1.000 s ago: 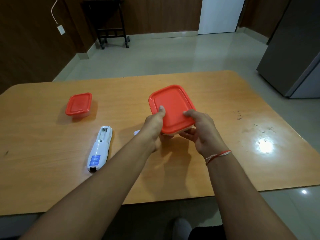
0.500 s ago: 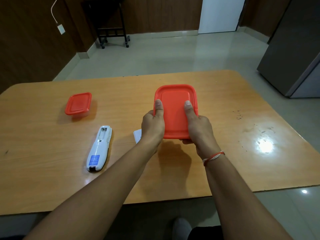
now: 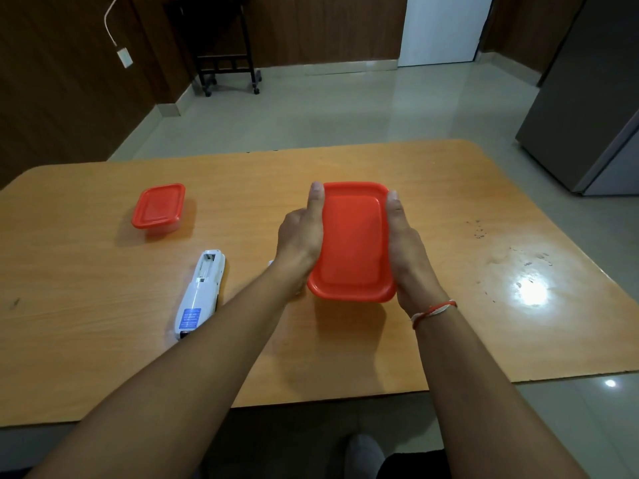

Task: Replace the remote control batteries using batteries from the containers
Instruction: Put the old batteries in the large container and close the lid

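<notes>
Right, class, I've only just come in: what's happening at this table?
A person holds a red-lidded container between both hands, left hand and right hand on its long sides, lid on. A white remote lies on the wooden table to the left, its battery bay open and looking empty. A smaller red-lidded container sits closed, farther left. No batteries are visible.
</notes>
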